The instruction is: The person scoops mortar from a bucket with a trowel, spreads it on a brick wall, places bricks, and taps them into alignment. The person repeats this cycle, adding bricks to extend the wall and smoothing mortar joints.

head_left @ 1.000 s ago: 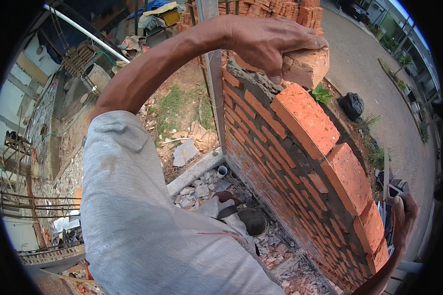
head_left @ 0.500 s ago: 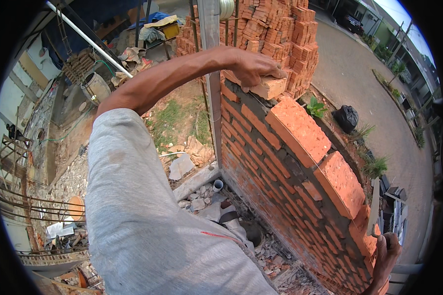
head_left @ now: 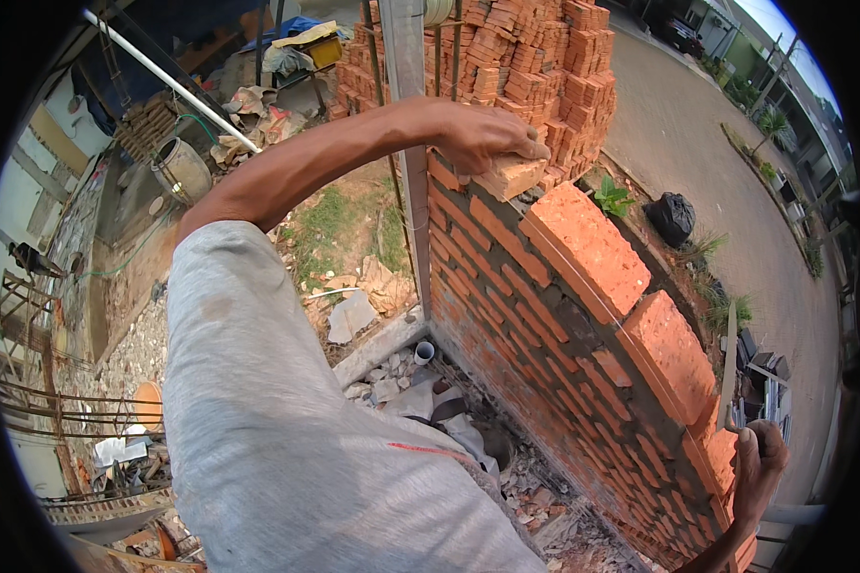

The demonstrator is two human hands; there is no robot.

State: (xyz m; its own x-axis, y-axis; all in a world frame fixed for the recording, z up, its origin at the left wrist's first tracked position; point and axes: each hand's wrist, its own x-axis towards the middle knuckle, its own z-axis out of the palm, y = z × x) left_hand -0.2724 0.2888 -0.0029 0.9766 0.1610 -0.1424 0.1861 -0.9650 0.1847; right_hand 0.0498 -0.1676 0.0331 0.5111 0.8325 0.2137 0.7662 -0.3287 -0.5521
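My left hand [head_left: 492, 140] is closed over a brick [head_left: 512, 179] at the far end of a wall's top course, beside a grey upright post [head_left: 407, 181]. That brick rests on or just above the mortar; the exact contact is hidden. Two larger-looking orange bricks, a middle brick [head_left: 588, 248] and a nearer brick [head_left: 672, 355], lie in line along the top. A thin string runs past their edges. At lower right, my right hand [head_left: 761, 466] grips a trowel [head_left: 729, 368] by its handle, blade pointing up. Below stands the brick wall [head_left: 554, 353] with grey mortar joints.
A tall stack of bricks [head_left: 535, 72] rises beyond the post. A black bag [head_left: 670, 220] and plants [head_left: 613, 197] sit outside the wall, along a paved road [head_left: 678, 124]. Rubble and a white pipe end [head_left: 423, 352] lie at the wall's foot. A barrel [head_left: 182, 170] stands left.
My right hand has risen a little, and the trowel blade stands higher. My left hand stays on the far brick, which has shifted slightly left and down in view.
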